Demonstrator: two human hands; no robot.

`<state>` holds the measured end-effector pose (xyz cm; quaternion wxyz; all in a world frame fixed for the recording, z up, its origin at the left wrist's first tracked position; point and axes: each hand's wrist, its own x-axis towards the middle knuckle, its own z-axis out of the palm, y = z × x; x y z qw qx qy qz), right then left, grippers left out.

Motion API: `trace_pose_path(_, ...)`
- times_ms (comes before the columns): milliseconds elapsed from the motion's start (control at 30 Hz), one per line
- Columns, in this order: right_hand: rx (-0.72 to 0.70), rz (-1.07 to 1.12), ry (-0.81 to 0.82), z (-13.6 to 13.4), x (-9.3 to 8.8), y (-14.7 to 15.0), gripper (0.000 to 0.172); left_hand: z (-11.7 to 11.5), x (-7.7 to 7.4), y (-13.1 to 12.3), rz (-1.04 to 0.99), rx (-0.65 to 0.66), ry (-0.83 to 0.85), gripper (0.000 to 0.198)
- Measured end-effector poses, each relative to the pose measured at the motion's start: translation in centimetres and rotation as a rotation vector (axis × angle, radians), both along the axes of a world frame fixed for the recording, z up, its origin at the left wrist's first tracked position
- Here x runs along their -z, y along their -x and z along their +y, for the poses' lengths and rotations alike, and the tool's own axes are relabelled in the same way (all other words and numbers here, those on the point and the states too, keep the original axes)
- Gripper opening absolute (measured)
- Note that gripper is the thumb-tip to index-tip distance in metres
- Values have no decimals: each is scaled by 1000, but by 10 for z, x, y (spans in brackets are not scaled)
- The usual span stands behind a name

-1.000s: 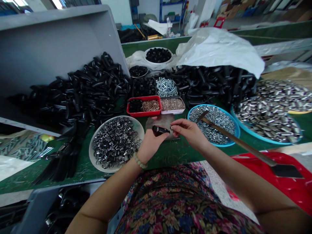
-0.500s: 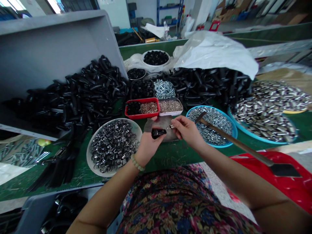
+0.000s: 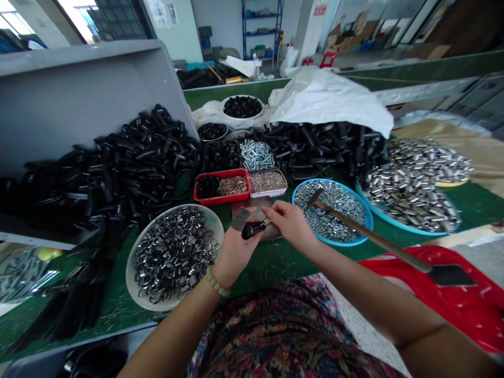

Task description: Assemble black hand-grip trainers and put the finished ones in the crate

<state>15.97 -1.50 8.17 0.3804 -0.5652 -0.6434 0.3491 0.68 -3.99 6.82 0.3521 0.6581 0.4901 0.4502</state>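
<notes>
Left hand point(image 3: 238, 252): closed around a black part point(image 3: 252, 229), thumb along its near side, fingers curled beneath and behind. Part lies crosswise at the top of the grip, between thumb and forefinger; rounded dark end to the left, other end jutting past the thumb towards the right hand point(image 3: 289, 223).

Right hand: thumb and forefinger brought together at that jutting end, pinching a small metal piece point(image 3: 266, 222). Piece sits right at the fingertips, up against the part's end; whether it is seated there, cannot tell, too small and partly covered. Remaining right fingers tucked in.

Both hands above a metal plate point(image 3: 273, 235) on the green table point(image 3: 275, 262). Bead bracelet point(image 3: 217, 283) on left wrist.

Around the grip: white bowl point(image 3: 130, 273) of shiny rings point(image 3: 173, 257) just beside the left hand. Beyond the plate, red tray point(image 3: 222, 200) with black bits and coppery pieces, touching a white tray point(image 3: 270, 192) of tiny grains. Right of the right hand, blue basin point(image 3: 370, 220) of small metal bits; hammer point(image 3: 354, 226) lying across it, head over the contents, handle slanting out over the near rim. Far left, grey crate point(image 3: 98, 94) on its side, black pieces point(image 3: 134, 163) heaped at its mouth.
</notes>
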Motion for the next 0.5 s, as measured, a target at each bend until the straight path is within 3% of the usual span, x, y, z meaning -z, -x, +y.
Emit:
trace_pose_path(100,-75,-416,-295,-1,-18,9,35,11,-3,-3,25,74,194,19)
trace_pose_path(200,-223,-518,-368,21,-25,-10,30,21,-6,1,-139,85,407,20)
trace_pose_path(267,-87,-511,-328,53,-19,-47,33,25,-9,9,-292,60,493,32)
trace_pose_path(333,221,-648,-266,92,-8,-97,31,28,-14,19,-257,58,507,36)
trace_pose_path(400,366,-798,-211,130,5,-144,26,31,-21,28,-24,85,427,32)
trace_pose_path(500,352,-832,-188,168,18,-186,26,34,-31,34,356,103,188,27)
